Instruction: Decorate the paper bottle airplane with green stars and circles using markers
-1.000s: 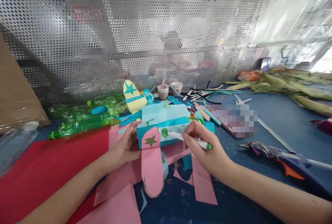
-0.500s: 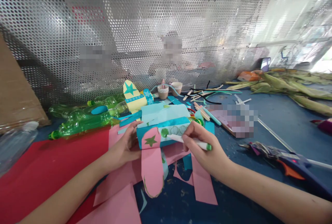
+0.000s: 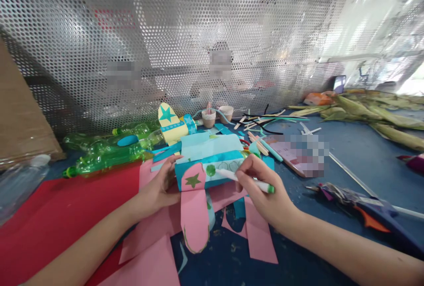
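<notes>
My right hand (image 3: 266, 188) pinches a white marker with a green end (image 3: 264, 186). Its tip is at a light blue strip (image 3: 228, 168) beside a filled green circle; outlined circles run along to the right. That strip is part of a blue paper-covered craft (image 3: 212, 148), which my left hand (image 3: 162, 186) grips at its left end, some fingers hidden behind it. From the craft's front hangs a rounded pink paper piece (image 3: 194, 219) with a green star. Behind stands a yellow paper craft (image 3: 172, 129) with blue stars.
Green plastic bottles (image 3: 106, 160) lie at left, behind red paper (image 3: 66, 215). Pink paper scraps (image 3: 261, 237) surround the craft. On the right are a phone (image 3: 291, 155), a glue gun (image 3: 367, 211) and corn husks (image 3: 377, 109). A perforated metal panel (image 3: 179, 47) stands behind.
My right hand has shifted slightly right with the marker, its tip moving from the filled green circle's lower edge to its right side. My left hand and the craft hold nearly still.
</notes>
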### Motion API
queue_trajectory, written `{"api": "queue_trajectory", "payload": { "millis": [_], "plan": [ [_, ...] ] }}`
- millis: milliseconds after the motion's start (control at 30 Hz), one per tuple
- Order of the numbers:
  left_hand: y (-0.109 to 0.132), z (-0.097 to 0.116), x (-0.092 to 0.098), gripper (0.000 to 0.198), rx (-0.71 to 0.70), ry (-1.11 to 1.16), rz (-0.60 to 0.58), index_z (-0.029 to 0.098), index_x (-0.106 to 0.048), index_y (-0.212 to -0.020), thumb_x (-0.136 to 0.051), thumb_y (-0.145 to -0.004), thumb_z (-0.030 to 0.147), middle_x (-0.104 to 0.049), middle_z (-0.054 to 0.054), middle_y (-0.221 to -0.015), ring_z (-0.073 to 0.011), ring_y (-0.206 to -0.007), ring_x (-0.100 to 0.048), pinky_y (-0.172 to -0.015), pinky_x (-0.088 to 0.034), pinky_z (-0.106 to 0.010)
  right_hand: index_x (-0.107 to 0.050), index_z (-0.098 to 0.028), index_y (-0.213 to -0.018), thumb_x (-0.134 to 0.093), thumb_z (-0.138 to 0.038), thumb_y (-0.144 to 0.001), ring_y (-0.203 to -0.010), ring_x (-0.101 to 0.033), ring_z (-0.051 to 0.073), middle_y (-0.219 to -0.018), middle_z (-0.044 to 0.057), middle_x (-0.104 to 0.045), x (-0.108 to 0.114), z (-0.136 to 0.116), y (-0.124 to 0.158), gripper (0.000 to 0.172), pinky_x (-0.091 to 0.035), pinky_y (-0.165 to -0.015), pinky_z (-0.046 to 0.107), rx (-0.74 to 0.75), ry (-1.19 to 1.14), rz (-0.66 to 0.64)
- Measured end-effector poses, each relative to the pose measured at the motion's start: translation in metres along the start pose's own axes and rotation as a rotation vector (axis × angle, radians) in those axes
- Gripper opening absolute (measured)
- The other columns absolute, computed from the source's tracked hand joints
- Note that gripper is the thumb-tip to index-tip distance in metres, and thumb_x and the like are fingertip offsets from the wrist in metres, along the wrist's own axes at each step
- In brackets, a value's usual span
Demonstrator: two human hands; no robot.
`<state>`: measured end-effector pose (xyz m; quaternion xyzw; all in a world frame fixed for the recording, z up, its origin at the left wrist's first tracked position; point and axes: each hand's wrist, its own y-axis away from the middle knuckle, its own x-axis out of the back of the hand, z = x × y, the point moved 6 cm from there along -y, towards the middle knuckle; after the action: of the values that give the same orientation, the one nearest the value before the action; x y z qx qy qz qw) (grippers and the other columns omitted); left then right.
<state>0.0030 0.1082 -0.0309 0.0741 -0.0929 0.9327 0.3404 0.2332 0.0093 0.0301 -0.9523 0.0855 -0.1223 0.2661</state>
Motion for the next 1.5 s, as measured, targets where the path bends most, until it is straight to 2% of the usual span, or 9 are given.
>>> {"api": "queue_trajectory", "payload": {
  "millis": [233,300,433,600,800,1067,1233,1400,1500],
  "plan": [
    [-0.005,0.007,0.001,0.082,-0.033,0.076,0.05,0.035,-0.039,-0.139,-0.084,-0.071,0.043,-0.063,-0.01,-0.128,-0.0351,-0.121,-0.06,-0.1,-0.049,-0.05,-0.056,-0.025,-0.099,-0.052,-0.038,-0.097,-0.08,-0.064,0.018,-0.087,0.004,-0.066,0.01,0.009,-0.001,0.013,-0.052,-0.07,0.03,0.012,-0.088,0.133],
    [-0.004,0.013,-0.004,0.076,-0.028,0.11,0.027,0.034,-0.042,-0.137,-0.082,-0.074,0.042,-0.064,-0.01,-0.128,-0.0346,-0.12,-0.06,-0.098,-0.05,-0.05,-0.057,-0.024,-0.094,-0.054,-0.04,-0.096,-0.075,-0.064,0.018,-0.082,0.003,-0.066,0.008,0.01,-0.002,0.016,-0.051,-0.065,0.029,0.003,-0.062,0.089],
    [-0.003,0.011,-0.008,0.09,-0.005,0.115,0.021,0.032,-0.032,-0.145,-0.083,-0.071,0.034,-0.063,-0.009,-0.126,-0.0327,-0.118,-0.061,-0.099,-0.049,-0.048,-0.05,-0.024,-0.08,-0.052,-0.04,-0.097,-0.058,-0.055,0.015,-0.063,-0.001,-0.059,0.0,0.012,-0.002,0.024,-0.045,-0.057,0.027,-0.02,-0.061,-0.032],
    [-0.003,0.006,-0.007,0.09,-0.081,0.033,0.019,0.033,-0.031,-0.143,-0.084,-0.07,0.031,-0.064,-0.004,-0.11,-0.0285,-0.11,-0.065,-0.101,-0.047,-0.049,-0.05,-0.022,-0.075,-0.057,-0.037,-0.094,-0.053,-0.049,0.013,-0.062,-0.003,-0.054,-0.002,0.016,0.002,0.025,-0.039,-0.05,0.024,-0.013,-0.006,-0.054],
    [-0.002,0.013,-0.013,0.086,-0.103,0.039,-0.03,0.033,-0.031,-0.143,-0.082,-0.073,0.033,-0.064,-0.007,-0.122,-0.0304,-0.119,-0.062,-0.103,-0.046,-0.051,-0.05,-0.022,-0.073,-0.058,-0.039,-0.094,-0.054,-0.053,0.014,-0.06,-0.002,-0.058,-0.004,0.02,0.003,0.027,-0.042,-0.053,0.025,-0.047,-0.02,-0.103],
    [-0.003,0.008,-0.013,0.086,-0.105,-0.009,-0.031,0.032,-0.029,-0.141,-0.081,-0.072,0.036,-0.062,-0.007,-0.116,-0.0306,-0.113,-0.063,-0.1,-0.047,-0.051,-0.048,-0.023,-0.07,-0.058,-0.039,-0.092,-0.049,-0.049,0.013,-0.055,-0.003,-0.057,-0.001,0.013,0.002,0.029,-0.04,-0.051,0.026,-0.045,0.006,-0.032],
    [0.001,0.013,-0.016,0.089,-0.059,-0.059,-0.028,0.031,-0.026,-0.141,-0.081,-0.072,0.038,-0.061,-0.008,-0.117,-0.0304,-0.112,-0.063,-0.098,-0.048,-0.048,-0.056,-0.024,-0.085,-0.046,-0.042,-0.096,-0.07,-0.06,0.019,-0.072,0.002,-0.067,0.015,0.013,-0.003,0.024,-0.047,-0.062,0.03,-0.082,-0.043,0.187],
    [0.002,0.01,-0.013,0.088,-0.025,-0.068,-0.02,0.034,-0.026,-0.141,-0.081,-0.072,0.038,-0.061,-0.008,-0.122,-0.0315,-0.117,-0.061,-0.1,-0.047,-0.049,-0.046,-0.024,-0.069,-0.056,-0.041,-0.091,-0.049,-0.049,0.015,-0.052,-0.003,-0.055,0.006,0.015,-0.009,0.029,-0.042,-0.051,0.028,-0.145,-0.096,0.05],
    [0.002,0.011,-0.011,0.084,-0.032,-0.097,-0.026,0.036,-0.029,-0.138,-0.082,-0.072,0.038,-0.062,-0.008,-0.122,-0.0326,-0.119,-0.06,-0.1,-0.048,-0.05,-0.044,-0.024,-0.071,-0.057,-0.037,-0.088,-0.047,-0.048,0.014,-0.053,-0.005,-0.052,0.005,0.016,-0.01,0.024,-0.041,-0.049,0.027,-0.157,-0.134,0.059]
  ]
}}
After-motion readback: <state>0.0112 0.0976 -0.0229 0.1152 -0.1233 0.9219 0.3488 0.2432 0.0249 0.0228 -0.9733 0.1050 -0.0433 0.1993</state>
